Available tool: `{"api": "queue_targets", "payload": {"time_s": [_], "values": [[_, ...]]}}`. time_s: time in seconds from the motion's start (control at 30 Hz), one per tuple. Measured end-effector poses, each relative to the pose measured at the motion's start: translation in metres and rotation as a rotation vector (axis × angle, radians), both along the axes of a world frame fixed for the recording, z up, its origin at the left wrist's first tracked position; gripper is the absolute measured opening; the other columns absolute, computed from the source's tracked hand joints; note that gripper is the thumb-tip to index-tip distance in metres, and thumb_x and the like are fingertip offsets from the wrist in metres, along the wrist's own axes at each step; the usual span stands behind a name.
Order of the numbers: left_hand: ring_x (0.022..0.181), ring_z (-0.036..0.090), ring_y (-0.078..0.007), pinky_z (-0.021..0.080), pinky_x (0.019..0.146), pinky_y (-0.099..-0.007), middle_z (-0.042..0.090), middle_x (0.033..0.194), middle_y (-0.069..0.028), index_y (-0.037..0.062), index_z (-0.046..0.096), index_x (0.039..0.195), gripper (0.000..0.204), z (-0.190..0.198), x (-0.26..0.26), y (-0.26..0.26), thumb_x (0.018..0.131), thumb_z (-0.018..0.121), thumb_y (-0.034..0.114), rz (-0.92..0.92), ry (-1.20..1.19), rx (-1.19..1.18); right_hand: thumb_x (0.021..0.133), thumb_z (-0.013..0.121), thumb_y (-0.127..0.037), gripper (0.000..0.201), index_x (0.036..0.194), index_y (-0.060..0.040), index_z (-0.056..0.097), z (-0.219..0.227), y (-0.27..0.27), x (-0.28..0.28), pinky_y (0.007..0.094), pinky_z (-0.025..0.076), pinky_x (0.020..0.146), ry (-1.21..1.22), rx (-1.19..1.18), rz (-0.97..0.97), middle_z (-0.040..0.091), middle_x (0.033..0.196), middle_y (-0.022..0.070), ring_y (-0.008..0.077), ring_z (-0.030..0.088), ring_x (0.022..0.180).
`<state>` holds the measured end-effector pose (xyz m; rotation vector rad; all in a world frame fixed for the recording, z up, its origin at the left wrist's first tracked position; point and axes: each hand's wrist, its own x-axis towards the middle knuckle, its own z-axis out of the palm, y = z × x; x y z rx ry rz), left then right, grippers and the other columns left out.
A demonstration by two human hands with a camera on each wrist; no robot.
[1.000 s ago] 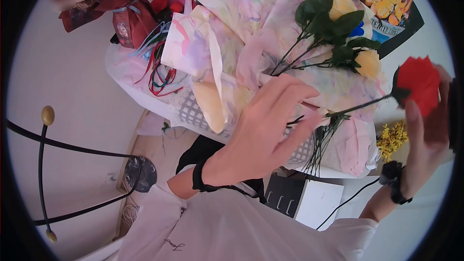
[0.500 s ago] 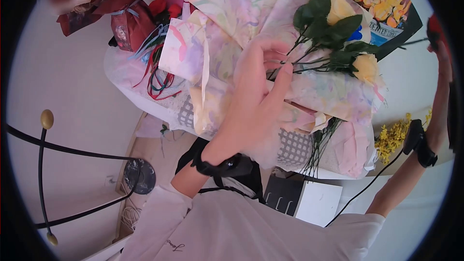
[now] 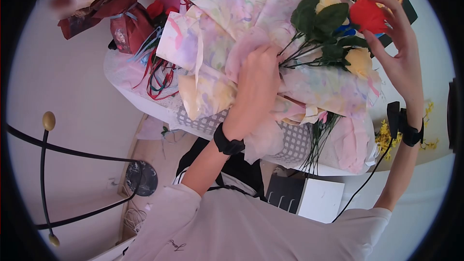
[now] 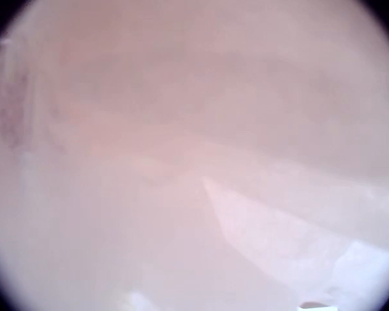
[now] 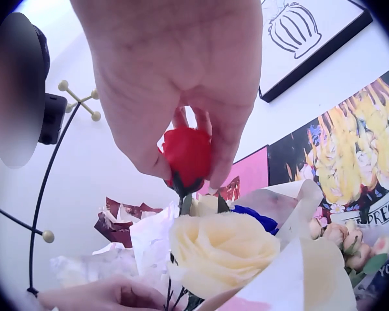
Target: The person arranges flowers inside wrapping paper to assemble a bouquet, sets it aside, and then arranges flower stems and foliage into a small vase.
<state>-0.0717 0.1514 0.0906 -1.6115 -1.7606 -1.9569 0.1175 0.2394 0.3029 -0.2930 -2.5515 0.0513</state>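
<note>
In the head view the left hand (image 3: 258, 87) grips a bundle of green stems (image 3: 288, 59) where they meet, fingers curled round them. The bundle carries dark leaves (image 3: 331, 18) and cream roses (image 3: 358, 63). At the upper right the right hand (image 3: 402, 50) holds a red rose (image 3: 368, 15) by its head, beside the leaves. The right wrist view shows that red rose (image 5: 187, 155) between thumb and fingers of the right hand (image 5: 181, 71), its stem running down behind a cream rose (image 5: 223, 249). The left wrist view is a pale blur.
Floral wrapping paper (image 3: 232, 9) covers much of the table. Loose stems (image 3: 319, 140) lie at its front edge, ribbons (image 3: 157, 79) at its left. A dark red wrapped bouquet (image 3: 126, 29) stands at the back left, a black wire rack (image 3: 87, 151) at far left, yellow flowers (image 3: 384, 135) at right.
The right hand has brought the red rose from the far right edge in to the bundle. The left hand, earlier loosely curved at the stems, now grips them.
</note>
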Motion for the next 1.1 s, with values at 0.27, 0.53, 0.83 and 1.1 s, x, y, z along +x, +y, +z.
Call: {"api": "queue_targets", "payload": {"time_s": [0.27, 0.53, 0.83, 1.1], "values": [[0.073, 0.063, -0.0420, 0.047, 0.065, -0.0455, 0.064, 0.078, -0.0235, -0.0074, 0.062, 0.086, 0.005, 0.000, 0.003, 0.003, 0.082, 0.063, -0.009, -0.026, -0.266, 0.104, 0.088, 0.065, 0.006, 0.047, 0.131, -0.0086, 0.055, -0.006, -0.008, -0.016, 0.0388, 0.047, 0.106, -0.029, 0.006, 0.067, 0.056, 0.141, 0.0068, 0.0224, 0.057, 0.126], [0.074, 0.060, -0.0426, 0.045, 0.067, -0.0474, 0.061, 0.077, -0.0226, -0.0059, 0.058, 0.085, 0.006, -0.004, 0.002, 0.003, 0.083, 0.062, -0.010, 0.033, -0.225, 0.079, 0.079, 0.068, 0.005, 0.045, 0.119, -0.0053, 0.050, 0.011, -0.041, -0.044, 0.0398, 0.042, 0.109, -0.275, 0.050, -0.073, 0.049, 0.134, 0.0158, 0.0310, 0.050, 0.129], [0.080, 0.057, -0.0460, 0.042, 0.069, -0.0519, 0.057, 0.085, -0.0247, -0.0041, 0.050, 0.092, 0.012, -0.001, 0.001, 0.001, 0.086, 0.059, -0.009, 0.144, -0.130, 0.058, 0.074, 0.069, 0.009, 0.040, 0.108, -0.0032, 0.052, 0.000, -0.035, -0.053, 0.0354, 0.049, 0.098, -0.235, 0.300, -0.115, 0.050, 0.130, 0.0167, 0.0309, 0.054, 0.123], [0.083, 0.057, -0.0462, 0.042, 0.070, -0.0522, 0.058, 0.087, -0.0246, -0.0049, 0.051, 0.095, 0.011, 0.005, 0.000, 0.002, 0.087, 0.058, -0.009, 0.148, -0.115, 0.090, 0.073, 0.078, 0.007, 0.040, 0.101, -0.0068, 0.053, 0.002, -0.039, -0.047, 0.0345, 0.049, 0.094, -0.260, 0.205, -0.030, 0.049, 0.131, 0.0131, 0.0267, 0.054, 0.120]]}}
